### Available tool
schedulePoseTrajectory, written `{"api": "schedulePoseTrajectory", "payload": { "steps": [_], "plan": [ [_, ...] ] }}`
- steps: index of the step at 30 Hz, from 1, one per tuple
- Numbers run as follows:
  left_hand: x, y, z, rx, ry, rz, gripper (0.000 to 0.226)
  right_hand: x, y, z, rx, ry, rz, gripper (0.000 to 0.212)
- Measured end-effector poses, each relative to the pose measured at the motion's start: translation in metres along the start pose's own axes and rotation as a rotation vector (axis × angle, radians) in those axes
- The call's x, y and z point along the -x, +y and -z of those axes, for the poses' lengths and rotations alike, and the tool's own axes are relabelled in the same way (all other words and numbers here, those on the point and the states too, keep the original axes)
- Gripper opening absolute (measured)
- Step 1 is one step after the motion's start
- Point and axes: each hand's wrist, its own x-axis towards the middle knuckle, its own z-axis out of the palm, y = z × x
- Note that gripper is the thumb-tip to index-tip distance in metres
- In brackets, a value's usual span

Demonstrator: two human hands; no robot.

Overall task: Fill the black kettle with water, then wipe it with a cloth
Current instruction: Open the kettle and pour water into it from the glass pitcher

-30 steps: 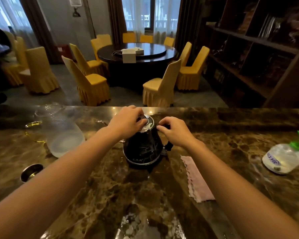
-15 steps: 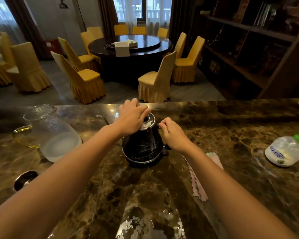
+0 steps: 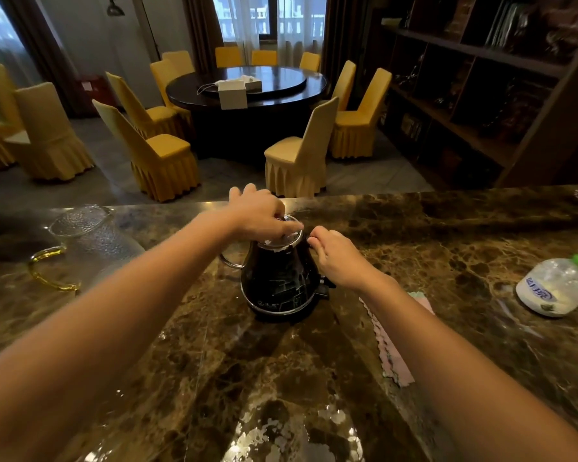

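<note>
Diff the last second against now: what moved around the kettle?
The left hand shifted further over the lid, fingers now draped across its far side and gripping it; the lid looks slightly tilted. The right hand stays at the handle side of the black kettle. Kettle, glass pitcher, pink cloth and spray bottle haven't moved on the counter; the camera drifted.
</note>
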Motion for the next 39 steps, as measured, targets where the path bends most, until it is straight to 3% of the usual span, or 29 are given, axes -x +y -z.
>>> {"api": "schedulePoseTrajectory", "payload": {
  "steps": [3,5,9,16,24,29,35,39],
  "plan": [
    [-0.011,0.001,0.016,-0.158,-0.201,-0.09,0.075,-0.001,0.0,0.0,0.014,-0.004,0.01,0.024],
    [-0.012,0.003,0.014,-0.282,-0.217,-0.134,0.083,-0.002,0.002,-0.001,0.027,-0.008,0.013,0.023],
    [-0.007,-0.005,0.0,-0.281,-0.089,-0.199,0.083,-0.003,0.003,-0.001,0.027,-0.014,0.025,0.021],
    [0.012,-0.023,0.01,0.025,0.214,-0.209,0.066,-0.005,0.001,0.005,0.002,-0.036,0.014,0.025],
    [0.042,-0.029,0.008,0.091,0.114,-0.118,0.08,-0.009,0.003,0.003,0.04,-0.056,-0.011,0.028],
    [0.061,-0.031,0.003,0.064,0.056,-0.113,0.074,-0.007,0.003,0.004,0.025,-0.052,-0.004,0.027],
    [0.092,-0.045,-0.035,0.019,-0.165,-0.093,0.059,-0.007,0.003,0.002,-0.009,-0.031,0.002,0.027],
    [0.103,-0.054,-0.07,0.046,-0.286,-0.06,0.065,-0.005,0.002,0.001,-0.026,-0.015,0.007,0.026]
  ]
}}
